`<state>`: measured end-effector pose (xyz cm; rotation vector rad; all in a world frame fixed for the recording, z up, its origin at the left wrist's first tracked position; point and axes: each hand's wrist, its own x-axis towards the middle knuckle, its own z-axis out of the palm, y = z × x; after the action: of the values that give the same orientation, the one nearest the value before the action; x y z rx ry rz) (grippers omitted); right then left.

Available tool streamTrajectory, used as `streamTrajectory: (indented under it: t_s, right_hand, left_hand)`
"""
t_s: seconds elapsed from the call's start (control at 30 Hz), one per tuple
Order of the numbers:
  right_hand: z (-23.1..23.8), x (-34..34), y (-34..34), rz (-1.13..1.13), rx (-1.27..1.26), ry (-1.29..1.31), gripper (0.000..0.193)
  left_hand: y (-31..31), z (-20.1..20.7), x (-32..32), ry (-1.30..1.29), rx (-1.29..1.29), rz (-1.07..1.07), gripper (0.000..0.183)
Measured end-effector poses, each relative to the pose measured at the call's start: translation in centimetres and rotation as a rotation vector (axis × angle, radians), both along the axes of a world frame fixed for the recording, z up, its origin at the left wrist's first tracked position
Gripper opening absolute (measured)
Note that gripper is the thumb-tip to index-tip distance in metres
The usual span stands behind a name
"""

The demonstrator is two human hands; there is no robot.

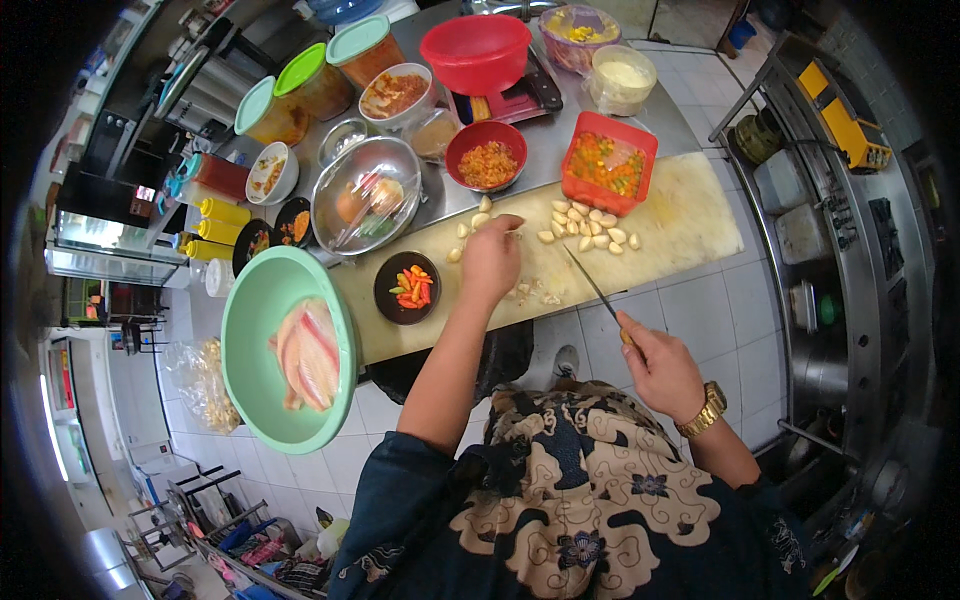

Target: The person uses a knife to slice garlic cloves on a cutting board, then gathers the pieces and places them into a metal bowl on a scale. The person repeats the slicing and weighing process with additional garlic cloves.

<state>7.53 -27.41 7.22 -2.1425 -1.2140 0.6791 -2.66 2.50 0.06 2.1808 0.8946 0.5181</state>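
Currently, the right hand (662,372) has its fingers clamped on the handle of a kitchen knife (597,287), blade crossing the cutting board's (692,212) near edge; the left hand (492,262) is mid-board, fingers curled, grip undeterminable; peeled garlic cloves (601,241) lie either side, most between red tub (598,201) and near edge

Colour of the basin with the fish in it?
Light mint green; the basin shows best in the head view, the only one here.
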Motion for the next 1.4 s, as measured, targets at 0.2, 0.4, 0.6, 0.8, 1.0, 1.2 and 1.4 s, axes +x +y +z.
streamTrajectory:
  t_s: [0.2,0.4,0.6,0.8,1.0,1.2,1.4]
  right_hand:
    - [-0.5,-1.3,1.9,0.084,0.057,0.013,0.049]
    - [-2.2,-0.3,4.7,0.017,0.101,-0.063,0.049]
    - [-0.9,-0.1,4.2,-0.032,0.077,0.014,0.049]
    - [-1.4,-0.4,2.6,-0.077,0.163,0.059,0.049]
    - [-1.2,-0.7,1.6,-0.105,0.148,0.120,0.051]
    - [-1.6,-1.2,1.9,-0.094,0.168,0.101,0.050]
    - [-1.0,-1.5,3.2,-0.050,0.141,0.100,0.049]
  left_hand:
    - [2.4,1.8,-3.0,0.001,0.020,0.130,0.025]
    - [3.3,2.5,-3.0,0.169,0.134,0.136,0.022]
    - [3.6,1.0,-2.4,0.466,0.321,0.030,0.022]
    - [2.0,1.5,-1.3,0.345,0.426,0.015,0.020]
    - [-2.5,-0.5,1.1,0.072,0.077,-0.146,0.021]
    - [-2.4,-1.0,0.5,0.055,-0.037,-0.116,0.027]
    - [-3.0,-1.5,0.5,-0.003,-0.056,-0.064,0.025]
